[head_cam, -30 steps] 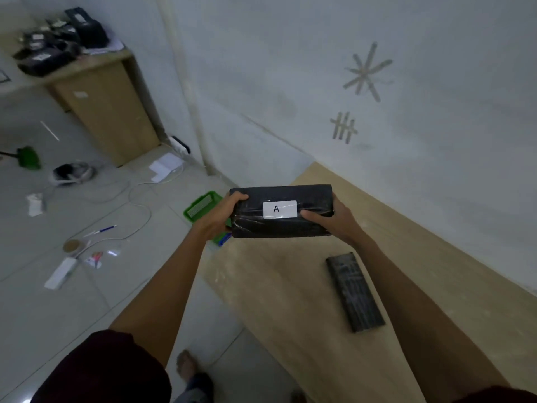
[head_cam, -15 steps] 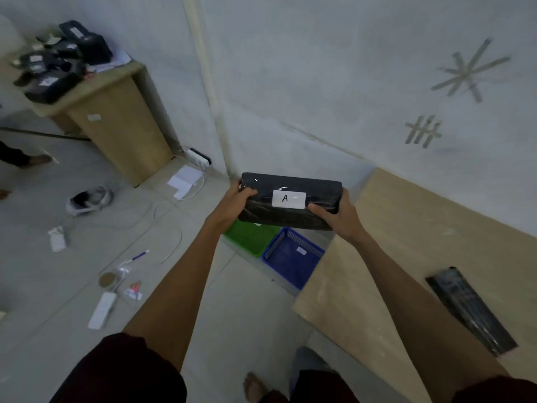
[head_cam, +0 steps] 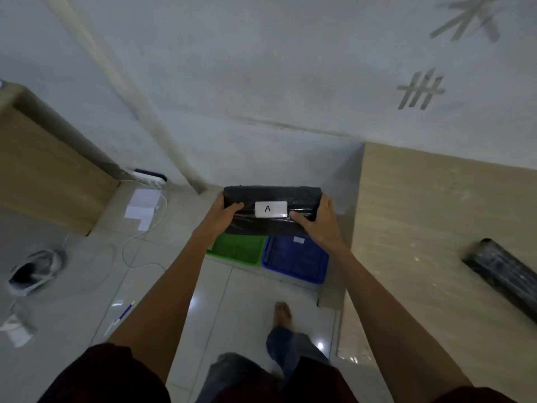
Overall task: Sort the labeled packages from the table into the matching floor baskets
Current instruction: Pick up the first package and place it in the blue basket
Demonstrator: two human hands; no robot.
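Note:
I hold a black wrapped package (head_cam: 273,196) with a white label marked "A" in both hands, out in front of me above the floor. My left hand (head_cam: 222,216) grips its left end and my right hand (head_cam: 318,221) grips its right end. Below it on the floor stand a green basket (head_cam: 238,251) and a blue basket (head_cam: 296,261) side by side against the wall; the package hides their far parts. The blue basket bears a small white tag. A second black package (head_cam: 502,271) lies on the wooden table (head_cam: 421,228) at the right.
A wooden cabinet (head_cam: 43,170) stands at the left. On the tiled floor lie a white cable (head_cam: 139,251), papers (head_cam: 142,207), a power strip (head_cam: 148,177), a pen (head_cam: 125,312) and a shoe (head_cam: 32,271). My bare foot (head_cam: 282,314) is near the baskets.
My view has swung left, off the table and toward the floor. The package has travelled with both hands from above the table to above the two baskets, and I have stepped closer.

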